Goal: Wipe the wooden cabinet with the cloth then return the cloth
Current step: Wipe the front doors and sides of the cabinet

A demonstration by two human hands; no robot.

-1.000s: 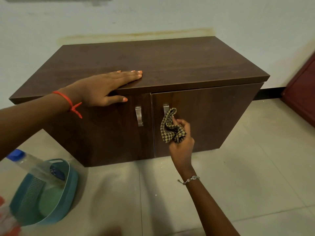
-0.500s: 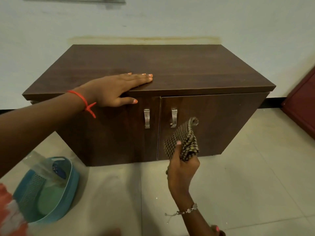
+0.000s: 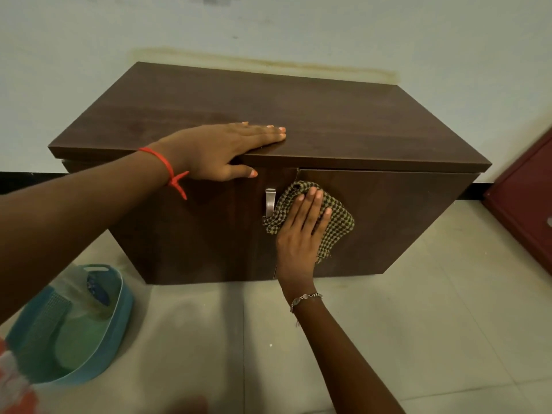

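The right hand (image 3: 301,234) rose from lower down, where its curled fingers and thumb had held the cloth (image 3: 337,222) bunched upright. It flattened with fingers straight, pressing the cloth against the cabinet (image 3: 403,222) front just below the left hand (image 3: 221,150). The cloth spread wider beneath the palm and covered the right door's handle, which had been in plain sight before.

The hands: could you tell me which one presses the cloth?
The right hand, wearing the bracelet, presses the cloth; the left hand lies flat on the cabinet.
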